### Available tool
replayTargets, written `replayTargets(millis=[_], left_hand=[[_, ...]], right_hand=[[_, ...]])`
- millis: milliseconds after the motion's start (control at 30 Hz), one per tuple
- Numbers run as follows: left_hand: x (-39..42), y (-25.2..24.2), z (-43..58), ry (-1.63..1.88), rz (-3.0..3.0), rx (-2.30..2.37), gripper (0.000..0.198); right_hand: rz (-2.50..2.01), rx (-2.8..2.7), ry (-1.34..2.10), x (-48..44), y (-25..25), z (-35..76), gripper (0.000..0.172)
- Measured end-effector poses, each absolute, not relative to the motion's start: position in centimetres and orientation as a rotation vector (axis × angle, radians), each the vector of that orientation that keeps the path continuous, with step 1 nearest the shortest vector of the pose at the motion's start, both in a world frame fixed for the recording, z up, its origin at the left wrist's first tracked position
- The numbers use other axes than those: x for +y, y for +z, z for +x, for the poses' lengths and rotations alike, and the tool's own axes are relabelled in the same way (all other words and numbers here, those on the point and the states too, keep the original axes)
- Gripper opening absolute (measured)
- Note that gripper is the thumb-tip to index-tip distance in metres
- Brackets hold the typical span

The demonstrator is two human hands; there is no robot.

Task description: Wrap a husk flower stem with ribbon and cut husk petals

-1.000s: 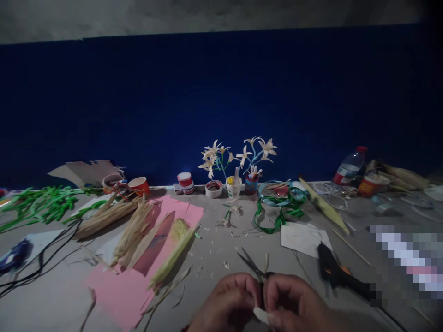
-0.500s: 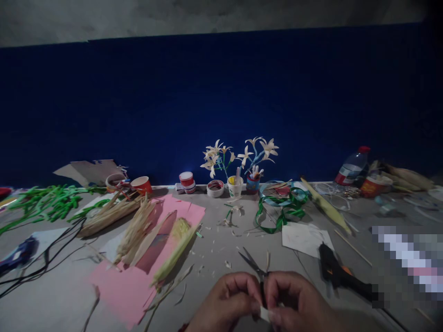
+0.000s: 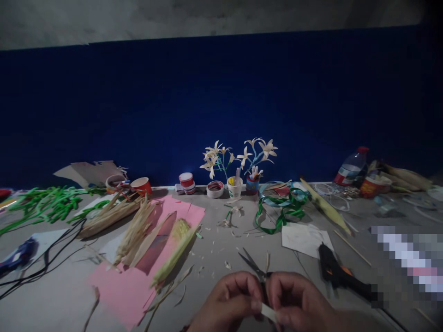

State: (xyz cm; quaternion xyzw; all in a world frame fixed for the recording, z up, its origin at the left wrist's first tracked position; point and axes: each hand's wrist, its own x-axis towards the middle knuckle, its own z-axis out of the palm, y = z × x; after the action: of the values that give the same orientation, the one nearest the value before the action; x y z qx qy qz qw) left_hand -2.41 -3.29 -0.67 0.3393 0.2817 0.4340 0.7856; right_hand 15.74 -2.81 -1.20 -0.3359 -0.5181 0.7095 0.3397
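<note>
Both my hands meet at the bottom centre of the head view. My left hand (image 3: 231,302) and my right hand (image 3: 297,302) are closed, pinching between them a small pale strip (image 3: 268,312) that looks like corn husk. Just beyond my fingers lie open scissors (image 3: 252,265) on the grey table (image 3: 214,249). A black glue gun (image 3: 337,273) rests to the right of my right hand.
A pink sheet (image 3: 138,276) with husk strips and a corn ear (image 3: 173,251) lies left. Green leaves (image 3: 44,205), cups (image 3: 140,185), paint pots (image 3: 187,180), husk flowers (image 3: 238,159), green ribbon (image 3: 282,210), white paper (image 3: 304,237) and a bottle (image 3: 351,167) line the back by a blue wall.
My fingers have shifted slightly on the pale strip; the hands stay in the same place. Nothing else on the table has moved.
</note>
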Motion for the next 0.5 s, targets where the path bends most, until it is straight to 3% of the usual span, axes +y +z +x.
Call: replayTargets(millis=[300,500], left_hand=[[-3.5,-1.0,-3.4,0.925,1.175,0.737,0.025],[-3.6,-0.7,-3.4,0.914,0.858,0.636,0.027]], right_hand=[[-1.094,-1.668,1.536,-3.0,1.0,15.2,0.012],[-0.932,-1.375,1.725,-2.5,0.1,15.5,0.013]])
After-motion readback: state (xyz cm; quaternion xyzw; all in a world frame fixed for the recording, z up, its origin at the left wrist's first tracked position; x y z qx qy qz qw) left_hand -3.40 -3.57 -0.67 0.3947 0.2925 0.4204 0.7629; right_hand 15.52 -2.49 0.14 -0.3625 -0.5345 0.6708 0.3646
